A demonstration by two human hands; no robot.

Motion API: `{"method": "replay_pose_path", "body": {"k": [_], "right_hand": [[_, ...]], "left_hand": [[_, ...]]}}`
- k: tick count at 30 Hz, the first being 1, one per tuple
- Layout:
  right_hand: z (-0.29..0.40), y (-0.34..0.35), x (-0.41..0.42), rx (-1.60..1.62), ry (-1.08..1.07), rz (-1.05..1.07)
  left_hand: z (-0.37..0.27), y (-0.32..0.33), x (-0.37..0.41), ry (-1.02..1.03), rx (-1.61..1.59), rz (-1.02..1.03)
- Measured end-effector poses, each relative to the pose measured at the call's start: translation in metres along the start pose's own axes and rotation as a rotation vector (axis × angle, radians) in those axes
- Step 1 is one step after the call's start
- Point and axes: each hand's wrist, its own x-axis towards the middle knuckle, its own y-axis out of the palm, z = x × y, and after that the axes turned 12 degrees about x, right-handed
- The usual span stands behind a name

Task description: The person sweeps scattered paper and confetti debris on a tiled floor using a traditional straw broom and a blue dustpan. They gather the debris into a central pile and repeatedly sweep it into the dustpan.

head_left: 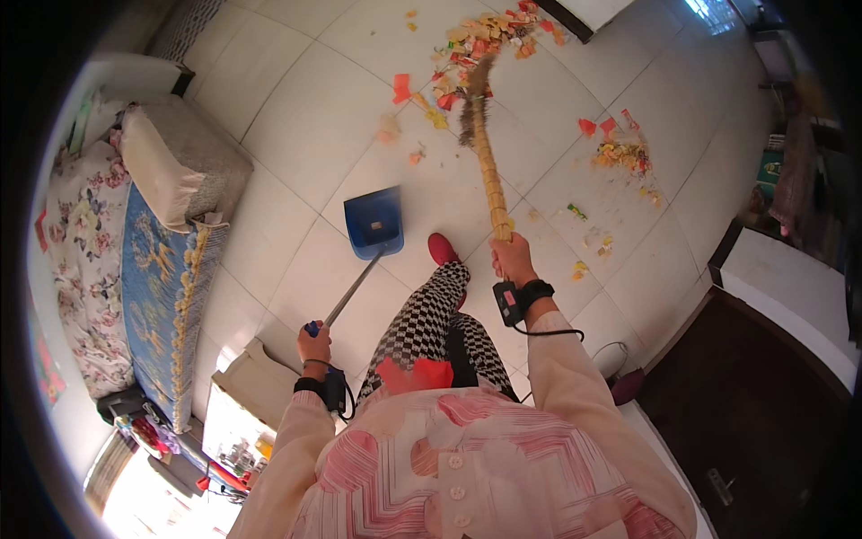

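Note:
In the head view my right hand (513, 260) grips the wrapped straw handle of a hand broom (490, 178). The broom's dark bristles lie over the lower edge of a large heap of torn paper scraps and wrappers (478, 44) on the tiled floor. My left hand (314, 347) holds the end of a long metal handle, which runs to a blue plastic dustpan (374, 222). The dustpan rests on the floor left of my red shoe (442, 248), and no scraps show in it. A smaller pile of scraps (623, 156) lies to the right of the broom.
At the left stands a long seat or bed with a floral cover (87, 236) and a blue fringed cloth (151, 269). A pale cabinet (252, 381) is beside my left arm. A dark door (734, 418) is at the lower right. A green wrapper (576, 211) lies on the tiles.

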Motion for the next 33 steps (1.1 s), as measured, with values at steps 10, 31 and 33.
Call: {"method": "replay_pose_path", "body": {"k": [10, 31, 33], "right_hand": [[-0.02, -0.074, 0.024, 0.146, 0.146, -0.196], [-0.104, -0.109, -0.107, 0.644, 0.122, -0.144], [-0.075, -0.08, -0.041, 0.648, 0.086, -0.08]], "left_hand": [[-0.029, -0.002, 0.001, -0.04, -0.043, 0.03], [-0.059, -0.01, 0.009, -0.121, -0.02, 0.16], [-0.067, -0.009, 0.011, -0.131, -0.018, 0.184]]}}
